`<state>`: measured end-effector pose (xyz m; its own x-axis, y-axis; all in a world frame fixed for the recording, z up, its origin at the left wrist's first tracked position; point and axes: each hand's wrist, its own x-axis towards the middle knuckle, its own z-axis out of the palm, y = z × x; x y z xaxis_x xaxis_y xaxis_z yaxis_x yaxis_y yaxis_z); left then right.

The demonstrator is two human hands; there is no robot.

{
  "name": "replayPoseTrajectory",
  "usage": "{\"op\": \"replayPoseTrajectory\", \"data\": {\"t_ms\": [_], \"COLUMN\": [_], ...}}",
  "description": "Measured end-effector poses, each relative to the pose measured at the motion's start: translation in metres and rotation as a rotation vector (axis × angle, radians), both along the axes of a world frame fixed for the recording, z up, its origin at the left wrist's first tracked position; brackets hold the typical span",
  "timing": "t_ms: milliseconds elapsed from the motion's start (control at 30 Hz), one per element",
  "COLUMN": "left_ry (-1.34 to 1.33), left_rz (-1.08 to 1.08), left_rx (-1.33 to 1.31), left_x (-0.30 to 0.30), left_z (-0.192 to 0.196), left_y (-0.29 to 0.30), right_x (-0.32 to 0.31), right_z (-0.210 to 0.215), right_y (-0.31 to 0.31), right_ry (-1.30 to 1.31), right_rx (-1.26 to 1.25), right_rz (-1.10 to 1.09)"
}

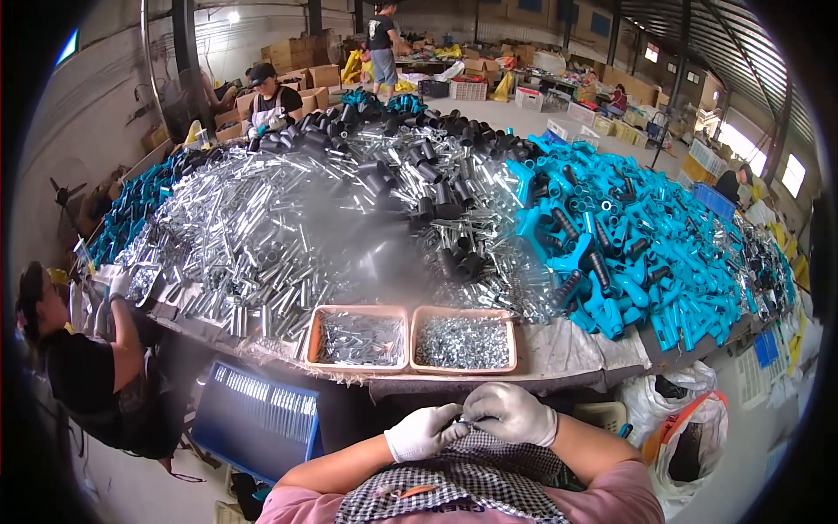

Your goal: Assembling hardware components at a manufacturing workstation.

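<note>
Both my hands wear white gloves and meet above my checked apron, below the table's front edge. My left hand is closed in a pinch, its fingertips touching those of my right hand. The fingers of my right hand are curled over. Something small and dark shows between the fingertips, mostly hidden and too small to name. Nearest to my hands on the table are two shallow orange-rimmed trays. The left tray holds thin metal pins, and the right tray holds many small metal parts.
Silver metal tubes are heaped on the table, with black sleeves and teal plastic handles alongside. A blue crate holding a row of metal rods stands at lower left. Sacks sit at right. A co-worker sits at left.
</note>
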<state>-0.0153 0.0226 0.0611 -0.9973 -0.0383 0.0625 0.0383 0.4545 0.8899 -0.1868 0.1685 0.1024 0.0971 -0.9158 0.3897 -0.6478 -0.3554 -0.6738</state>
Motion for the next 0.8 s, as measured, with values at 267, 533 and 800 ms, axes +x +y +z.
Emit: {"op": "replayPoseTrajectory", "data": {"t_ms": [267,533,800], "left_ry": [-0.002,0.002,-0.009], "left_rz": [-0.083,0.002,-0.021], "left_rx": [0.052,-0.039,-0.143], "left_x": [0.001,0.003,0.004], "left_z": [0.001,-0.001,-0.002], "left_y": [0.002,0.009,0.007], "right_x": [0.000,0.003,0.000], "right_z": [0.004,0.003,-0.002], "right_y": [0.001,0.014,0.012], "right_ry": [0.141,0.156,0.157], "right_rx": [0.061,0.137,0.108], "right_rz": [-0.006,-0.109,-0.082]}}
